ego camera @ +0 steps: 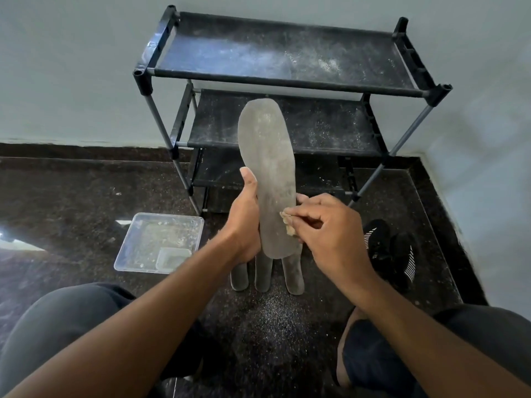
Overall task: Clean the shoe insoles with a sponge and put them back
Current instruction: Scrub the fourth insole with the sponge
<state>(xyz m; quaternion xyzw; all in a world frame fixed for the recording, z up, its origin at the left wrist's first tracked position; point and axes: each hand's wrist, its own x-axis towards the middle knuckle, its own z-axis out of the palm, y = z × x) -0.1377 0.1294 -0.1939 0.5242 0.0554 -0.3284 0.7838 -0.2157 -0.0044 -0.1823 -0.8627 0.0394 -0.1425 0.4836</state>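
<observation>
My left hand (244,216) grips a grey insole (268,156) near its heel and holds it upright in front of the shoe rack. My right hand (327,225) pinches a small beige piece of sponge (287,222) and presses it against the insole's lower right edge. Three more grey insoles (264,275) lie side by side on the dark floor, partly hidden behind my hands. A pair of black shoes with white stripes (393,254) sits on the floor to the right.
A black three-tier shoe rack (287,79), dusted with white specks, stands against the wall. A clear plastic tray (159,242) with crumbs and a smaller container lies on the floor at left. My knees fill the bottom corners. White dust speckles the floor (273,320).
</observation>
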